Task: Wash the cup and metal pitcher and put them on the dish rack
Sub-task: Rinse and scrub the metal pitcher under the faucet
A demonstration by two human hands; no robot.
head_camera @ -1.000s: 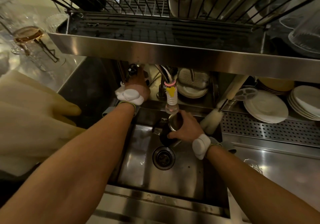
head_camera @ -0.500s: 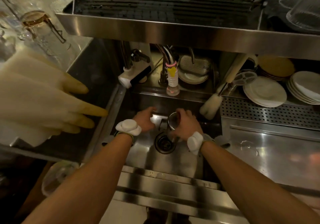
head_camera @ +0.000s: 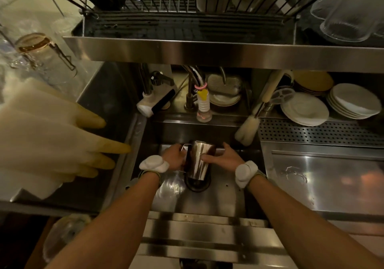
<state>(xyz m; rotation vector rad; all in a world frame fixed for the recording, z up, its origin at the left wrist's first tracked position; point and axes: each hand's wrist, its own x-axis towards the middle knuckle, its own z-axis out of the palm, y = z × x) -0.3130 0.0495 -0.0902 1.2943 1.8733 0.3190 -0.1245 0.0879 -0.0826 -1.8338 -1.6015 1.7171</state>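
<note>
A metal pitcher point(head_camera: 198, 160) stands upright in the steel sink point(head_camera: 224, 198), just above the drain. My left hand point(head_camera: 173, 159) grips its wire handle on the left side. My right hand point(head_camera: 223, 157) holds the pitcher's body from the right, thumb across its front. The faucet spout point(head_camera: 203, 106) with a yellow tag hangs over the sink's back edge; no water stream is visible. The dish rack point(head_camera: 187, 5) spans the top of the view above a steel shelf. I see no cup.
Yellow rubber gloves point(head_camera: 62, 135) hang at the left. A bottle brush point(head_camera: 248, 129) leans at the sink's back right. Stacks of white plates point(head_camera: 305, 111) sit on the perforated drainboard. Upturned glasses point(head_camera: 349, 11) stand on the rack's right end.
My left hand came down from the tap lever at the back and took the pitcher's handle. The pitcher now stands lower in the sink, held by both hands.
</note>
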